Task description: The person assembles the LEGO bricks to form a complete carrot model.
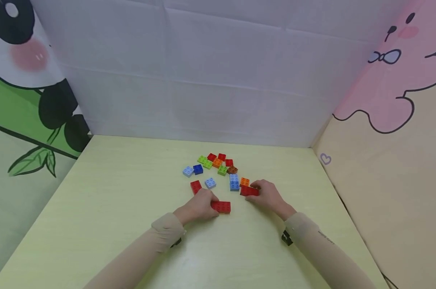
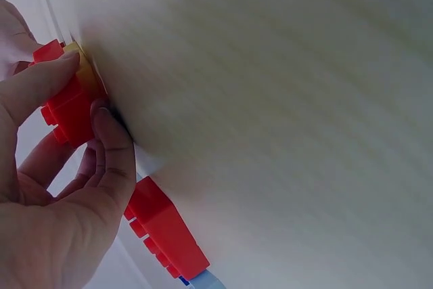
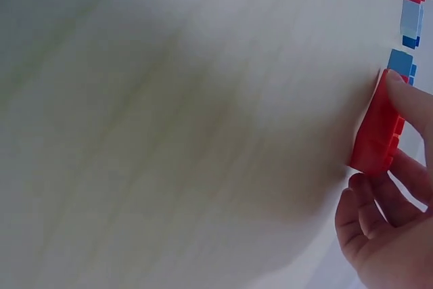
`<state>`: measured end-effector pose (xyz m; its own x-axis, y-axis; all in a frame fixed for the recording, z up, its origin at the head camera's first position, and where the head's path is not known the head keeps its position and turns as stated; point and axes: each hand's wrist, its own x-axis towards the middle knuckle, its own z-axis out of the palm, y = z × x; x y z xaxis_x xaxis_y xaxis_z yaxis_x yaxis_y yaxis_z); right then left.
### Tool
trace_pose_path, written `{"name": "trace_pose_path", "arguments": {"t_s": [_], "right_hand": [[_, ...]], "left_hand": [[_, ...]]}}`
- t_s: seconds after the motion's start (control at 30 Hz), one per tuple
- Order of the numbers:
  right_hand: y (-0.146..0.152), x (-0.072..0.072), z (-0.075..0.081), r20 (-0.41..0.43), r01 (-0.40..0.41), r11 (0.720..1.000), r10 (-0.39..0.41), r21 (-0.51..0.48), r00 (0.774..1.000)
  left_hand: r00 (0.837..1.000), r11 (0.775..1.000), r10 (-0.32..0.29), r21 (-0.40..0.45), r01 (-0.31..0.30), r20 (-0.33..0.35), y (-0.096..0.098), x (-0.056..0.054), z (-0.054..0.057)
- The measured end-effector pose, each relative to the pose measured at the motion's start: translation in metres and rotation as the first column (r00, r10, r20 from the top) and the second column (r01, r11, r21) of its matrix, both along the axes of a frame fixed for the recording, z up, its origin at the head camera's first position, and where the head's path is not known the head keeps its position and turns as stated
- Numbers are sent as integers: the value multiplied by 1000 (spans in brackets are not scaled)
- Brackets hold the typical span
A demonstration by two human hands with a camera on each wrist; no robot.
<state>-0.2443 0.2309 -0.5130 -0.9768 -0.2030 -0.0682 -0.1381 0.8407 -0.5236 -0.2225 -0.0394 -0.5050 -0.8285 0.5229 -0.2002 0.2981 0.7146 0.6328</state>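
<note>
My left hand (image 1: 199,205) grips a red toy building brick (image 1: 223,207) between thumb and fingers, low over the table. Under this brick the left wrist view shows a strip of a yellow-orange piece (image 2: 86,76). Just beyond the left hand lies another red brick (image 1: 195,186), partly covered by it. My right hand (image 1: 270,196) pinches a longer red brick (image 3: 376,133), thumb on one end and fingers by the other. Behind that brick sits an orange brick (image 1: 244,182), with a stack of light blue bricks (image 1: 234,183) to its left.
Farther back, loose bricks lie close together: lime green (image 1: 205,161), orange (image 1: 217,163), brown (image 1: 232,169), dark blue (image 1: 198,169) and several small red ones (image 1: 222,156). Two light blue bricks (image 1: 210,183) lie apart. A pale cloth wall (image 1: 218,108) stands behind the table (image 1: 131,200).
</note>
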Motion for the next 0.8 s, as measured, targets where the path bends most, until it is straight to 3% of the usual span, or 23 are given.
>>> {"name": "trace_pose_path", "arguments": {"t_s": [0.43,0.8], "right_hand": [[-1,1,-2,-4,-49,999,49,16,999],[-12,10,13,16,-26,999,26,-34,1000]], "left_hand": [[1000,1000,22,7,-22,9,0,2,5],[1000,1000,15,9,-15,3,0,1,1]]}}
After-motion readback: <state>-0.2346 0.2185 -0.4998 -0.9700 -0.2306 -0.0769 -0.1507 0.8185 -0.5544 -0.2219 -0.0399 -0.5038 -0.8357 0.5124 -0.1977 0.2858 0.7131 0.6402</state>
